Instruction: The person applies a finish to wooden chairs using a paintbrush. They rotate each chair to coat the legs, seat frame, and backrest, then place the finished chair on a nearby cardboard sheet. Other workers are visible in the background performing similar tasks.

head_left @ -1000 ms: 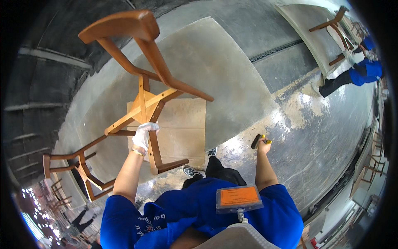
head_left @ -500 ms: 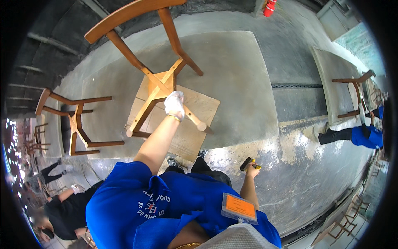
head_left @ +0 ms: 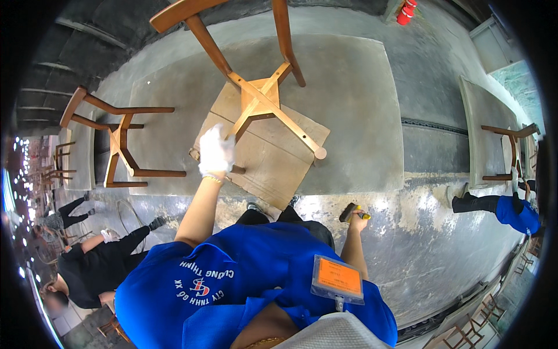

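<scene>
A wooden chair frame without a seat (head_left: 260,99) stands before me, with a brown back and legs and a paler crossed base. My left hand (head_left: 217,152), in a white glove, lies over its left base arm and hides part of it. The fingers are blurred, so whether they grip the wood cannot be told. Lower right, away from the chair, my bare right hand (head_left: 357,223) is closed on a brush (head_left: 349,212) with dark bristles and yellow on its handle.
Flattened cardboard (head_left: 279,166) lies under the chair on a large grey board (head_left: 354,116). A similar chair frame (head_left: 119,139) stands at the left, another (head_left: 511,136) far right beside a person in blue (head_left: 516,214). A person in black (head_left: 87,273) is at lower left. Red containers (head_left: 406,13) stand far back.
My gloved left hand has left the chair's right base arm and moved left over the other one. My right hand still holds the brush low. The view has shifted, so the chair appears further right.
</scene>
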Motion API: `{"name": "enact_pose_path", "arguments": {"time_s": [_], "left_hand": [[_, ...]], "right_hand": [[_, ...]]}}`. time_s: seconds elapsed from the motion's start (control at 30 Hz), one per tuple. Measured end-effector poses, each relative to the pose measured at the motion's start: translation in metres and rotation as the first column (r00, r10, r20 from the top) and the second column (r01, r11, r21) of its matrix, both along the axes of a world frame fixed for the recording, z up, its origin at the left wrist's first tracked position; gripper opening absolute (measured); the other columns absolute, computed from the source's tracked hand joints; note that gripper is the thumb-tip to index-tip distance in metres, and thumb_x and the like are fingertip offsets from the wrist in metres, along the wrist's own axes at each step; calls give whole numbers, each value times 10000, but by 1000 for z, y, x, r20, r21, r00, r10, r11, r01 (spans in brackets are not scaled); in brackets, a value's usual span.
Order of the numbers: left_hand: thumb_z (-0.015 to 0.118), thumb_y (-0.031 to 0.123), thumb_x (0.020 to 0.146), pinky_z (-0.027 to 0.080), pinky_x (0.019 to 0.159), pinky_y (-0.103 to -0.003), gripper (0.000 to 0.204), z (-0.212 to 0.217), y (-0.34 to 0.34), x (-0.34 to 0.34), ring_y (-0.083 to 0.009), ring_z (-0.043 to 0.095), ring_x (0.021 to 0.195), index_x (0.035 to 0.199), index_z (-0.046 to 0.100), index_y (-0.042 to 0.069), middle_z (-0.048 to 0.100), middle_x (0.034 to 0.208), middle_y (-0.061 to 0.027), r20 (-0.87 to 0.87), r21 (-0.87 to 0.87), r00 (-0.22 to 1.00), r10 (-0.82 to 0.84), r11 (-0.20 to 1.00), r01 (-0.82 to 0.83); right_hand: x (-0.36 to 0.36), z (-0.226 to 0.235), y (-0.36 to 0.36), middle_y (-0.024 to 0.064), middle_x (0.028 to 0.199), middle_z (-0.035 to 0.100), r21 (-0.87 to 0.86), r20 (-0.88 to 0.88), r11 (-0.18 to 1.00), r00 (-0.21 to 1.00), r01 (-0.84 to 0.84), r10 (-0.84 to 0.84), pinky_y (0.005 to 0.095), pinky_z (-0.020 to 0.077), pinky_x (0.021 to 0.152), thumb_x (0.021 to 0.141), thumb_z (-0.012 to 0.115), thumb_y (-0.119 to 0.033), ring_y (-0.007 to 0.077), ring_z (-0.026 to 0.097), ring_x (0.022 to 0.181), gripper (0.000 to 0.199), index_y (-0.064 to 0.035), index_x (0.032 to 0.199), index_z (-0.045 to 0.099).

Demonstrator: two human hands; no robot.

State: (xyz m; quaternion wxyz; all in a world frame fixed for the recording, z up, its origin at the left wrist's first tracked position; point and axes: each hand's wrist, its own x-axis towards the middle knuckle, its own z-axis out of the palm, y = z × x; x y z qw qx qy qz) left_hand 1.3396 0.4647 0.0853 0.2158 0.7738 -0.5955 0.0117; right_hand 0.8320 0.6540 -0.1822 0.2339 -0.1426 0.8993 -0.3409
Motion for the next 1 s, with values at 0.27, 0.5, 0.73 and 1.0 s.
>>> {"name": "enact_pose_path", "arguments": {"time_s": [0.27, 0.5, 0.73, 1.0], "left_hand": [[815, 285, 876, 552, 801, -377, 553, -33, 37, 48, -244, 711, 872, 1314, 648, -7, 767, 1003, -155, -471, 393, 880, 67, 909, 141], [796, 269, 868, 542, 732, -365, 381, 43, 57, 40, -201, 683, 753, 1132, 734, 1, 738, 825, -118, -567, 356, 823, 14, 906, 230], [773, 225, 853, 504, 645, -327, 326, 96, 48, 63, -122, 605, 675, 1070, 753, -17, 684, 766, -44, -639, 380, 769, -26, 858, 345], [784, 290, 885, 537, 987, -373, 695, 96, -7, 62, -342, 722, 1150, 1479, 568, 1, 737, 1252, -229, -273, 153, 924, -269, 936, 317]], "right_hand": [[48, 11, 2, 17, 773, 699, -69, 51, 996, 997, -61, 65, 333, 553, 758, 772, 660, 43, 157, 662, 762, 175, -123, 725, 692], [71, 41, 0, -7, 811, 652, -512, 316, 850, 947, 123, 53, 341, 596, 762, 847, 645, 107, 148, 665, 764, 234, -122, 890, 630], [107, 237, -83, 24, 1049, 681, -669, 604, 644, 776, 371, 181, 358, 602, 793, 912, 739, 35, 187, 706, 898, 251, -139, 973, 569], [132, 242, -117, 46, 1030, 657, -839, 510, 311, 446, 447, 735, 390, 524, 795, 938, 695, 56, 254, 648, 973, 270, -165, 902, 545]]}}
